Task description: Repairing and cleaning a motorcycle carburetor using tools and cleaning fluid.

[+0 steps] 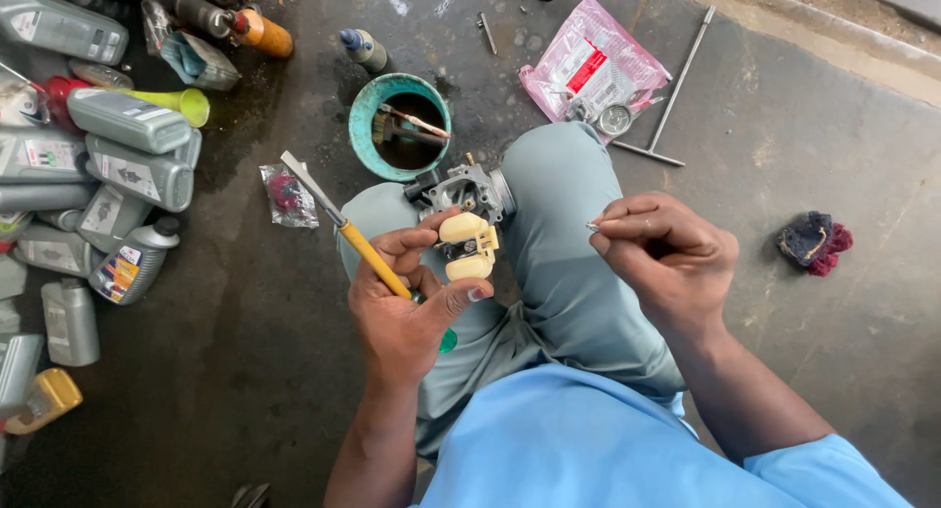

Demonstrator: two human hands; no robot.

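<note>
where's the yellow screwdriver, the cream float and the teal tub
yellow screwdriver [371, 259], head view, on the yellow handle above the left hand
cream float [468, 245], head view, on its plastic body between the two lobes
teal tub [364, 116], head view, on the left part of the rim

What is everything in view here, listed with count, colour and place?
carburettor: one, grey metal, on the knee
float: one, cream, in left fingers
screwdriver: one, yellow handle, in left hand
small pin: one, metal, pinched by right fingers
tub: one, teal, holding brushes, ahead
oil bottles: many, grey, far left
plastic bag: one, pink, top
T-wrench: one, metal, beside bag
rag: one, dark red, right
left hand: one
right hand: one
</note>
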